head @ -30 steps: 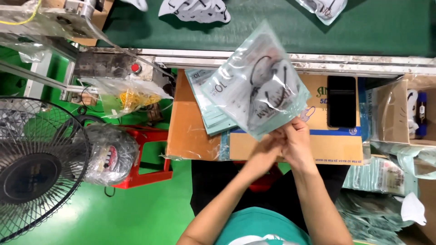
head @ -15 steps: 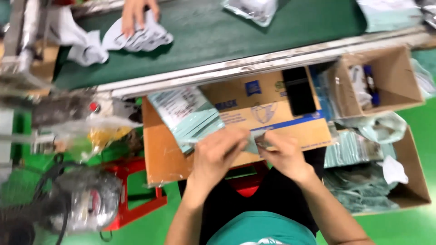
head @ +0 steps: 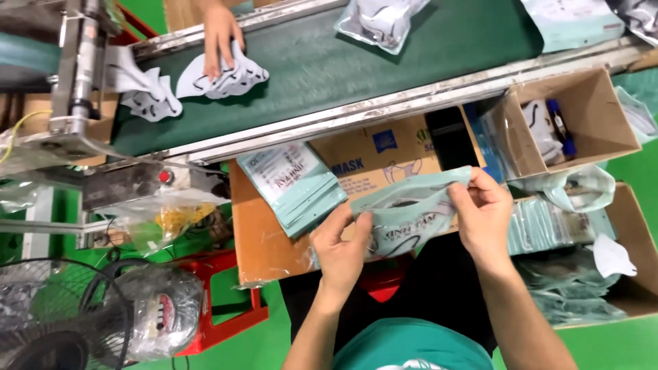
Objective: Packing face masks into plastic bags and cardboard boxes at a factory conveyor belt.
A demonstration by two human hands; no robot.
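While both hands work above the cardboard surface (head: 264, 240), the left hand (head: 340, 250) pinches the lower left edge of a pale green mask pouch (head: 411, 216), and the right hand (head: 483, 216) clasps its upper right corner; both grips are closed on it. Left of the left grip lies a stack of matching flat pouches (head: 295, 186). Beyond the right grip stands an open cardboard box (head: 603, 123) holding a white mask and a blue pen. Right of it, a larger carton (head: 634, 226) holds filled pouches. Farther up, another person's hand (head: 221, 34) rests on white masks (head: 219, 79) on the green conveyor belt (head: 356, 62).
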